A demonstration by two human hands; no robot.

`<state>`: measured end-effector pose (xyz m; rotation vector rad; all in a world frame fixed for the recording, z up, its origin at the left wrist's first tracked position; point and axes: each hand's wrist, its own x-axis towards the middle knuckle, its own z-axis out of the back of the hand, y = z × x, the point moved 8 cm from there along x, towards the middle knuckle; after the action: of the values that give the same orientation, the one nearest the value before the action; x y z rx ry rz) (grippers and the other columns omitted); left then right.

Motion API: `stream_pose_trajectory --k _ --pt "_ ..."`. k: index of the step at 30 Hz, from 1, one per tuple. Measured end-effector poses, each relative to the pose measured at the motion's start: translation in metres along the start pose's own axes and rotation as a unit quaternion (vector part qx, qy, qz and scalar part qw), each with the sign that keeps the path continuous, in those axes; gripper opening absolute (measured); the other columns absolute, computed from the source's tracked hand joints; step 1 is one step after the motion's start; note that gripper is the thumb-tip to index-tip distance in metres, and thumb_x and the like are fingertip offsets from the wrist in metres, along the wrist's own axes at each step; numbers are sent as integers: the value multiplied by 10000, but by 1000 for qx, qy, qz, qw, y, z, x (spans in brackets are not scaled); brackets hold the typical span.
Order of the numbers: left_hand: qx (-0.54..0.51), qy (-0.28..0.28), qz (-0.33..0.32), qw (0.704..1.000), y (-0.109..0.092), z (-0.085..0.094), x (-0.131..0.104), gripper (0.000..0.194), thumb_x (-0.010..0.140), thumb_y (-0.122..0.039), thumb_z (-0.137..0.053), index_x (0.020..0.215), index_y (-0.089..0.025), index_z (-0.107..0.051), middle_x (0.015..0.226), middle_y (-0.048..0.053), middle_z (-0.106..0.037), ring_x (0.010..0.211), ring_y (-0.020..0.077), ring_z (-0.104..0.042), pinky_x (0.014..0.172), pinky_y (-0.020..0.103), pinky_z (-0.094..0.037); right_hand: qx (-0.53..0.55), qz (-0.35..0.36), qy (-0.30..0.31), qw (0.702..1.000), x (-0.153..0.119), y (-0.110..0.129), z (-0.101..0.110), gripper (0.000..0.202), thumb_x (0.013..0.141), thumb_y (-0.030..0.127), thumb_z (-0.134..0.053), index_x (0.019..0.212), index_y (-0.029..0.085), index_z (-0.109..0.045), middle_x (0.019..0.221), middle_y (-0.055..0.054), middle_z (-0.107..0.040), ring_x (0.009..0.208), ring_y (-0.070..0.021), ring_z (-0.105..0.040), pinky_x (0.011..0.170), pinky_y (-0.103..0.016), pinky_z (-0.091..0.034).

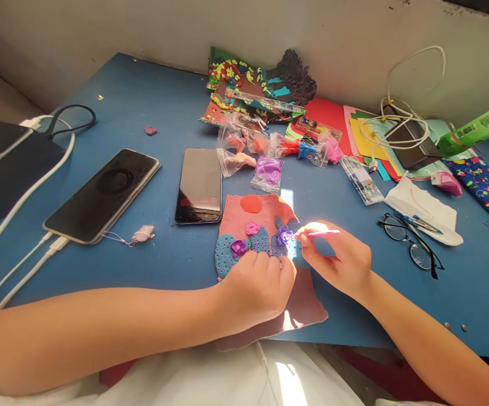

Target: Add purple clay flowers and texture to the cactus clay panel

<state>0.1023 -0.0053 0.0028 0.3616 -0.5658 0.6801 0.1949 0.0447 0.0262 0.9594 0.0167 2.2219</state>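
A clay picture (234,214) lies at the table's front, pink above and brownish pink below. Blue-green cactus shapes (260,241) dotted with small holes stand out on it, with an orange-red disc (251,204) above them. My right hand (340,260) pinches a thin purple modelling tool (322,232), its tip at a purple clay flower (285,235) on the right-hand cactus. Closed in a fist, my left hand (258,285) rests on the picture's middle; its fingertips are hidden underneath. Just above its knuckles sit a magenta-purple flower (238,247) and a pink flower (251,228).
Two phones (198,186) (102,194) lie left of the picture, one with white cables. Behind are bagged clay pieces (268,172) and another clay picture (261,84). Glasses (411,239), a white cloth or paper (424,208), coloured paper (322,113) and a coiled cable (409,121) lie right.
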Motion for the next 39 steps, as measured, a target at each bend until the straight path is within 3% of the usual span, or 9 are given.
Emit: stream_pose_trajectory --k 17,33,35,39 --pt "32 49 26 998 7 -4 2 263 840 -57 -439 1001 -27 -645 514 -11 -477 452 136 -434 461 282 -271 2 14 6 1000 -2 1 -5 178 873 107 -561 979 241 -510 730 20 -674 653 -109 -642 620 -221 -519" --pt "40 98 23 994 12 -13 4 371 820 -51 -402 1082 -27 -664 520 0 -496 447 141 -462 457 271 -312 28 10 8 1000 -4 -3 -8 106 887 140 -538 952 224 -528 701 20 -649 611 -100 -620 574 -212 -515" --pt "39 101 21 994 11 -14 4 363 818 -57 -419 1081 -31 -667 523 4 -503 452 142 -466 460 272 -311 48 -27 1 998 -3 -8 -6 98 879 133 -533 918 223 -534 727 17 -665 606 -93 -632 582 -207 -530" --pt "36 100 22 994 11 -14 4 331 808 -77 -467 1062 -35 -675 523 9 -513 454 145 -472 458 275 -303 139 -206 -51 967 -6 -34 3 45 881 173 -525 864 213 -538 739 13 -672 623 -104 -669 583 -218 -556"
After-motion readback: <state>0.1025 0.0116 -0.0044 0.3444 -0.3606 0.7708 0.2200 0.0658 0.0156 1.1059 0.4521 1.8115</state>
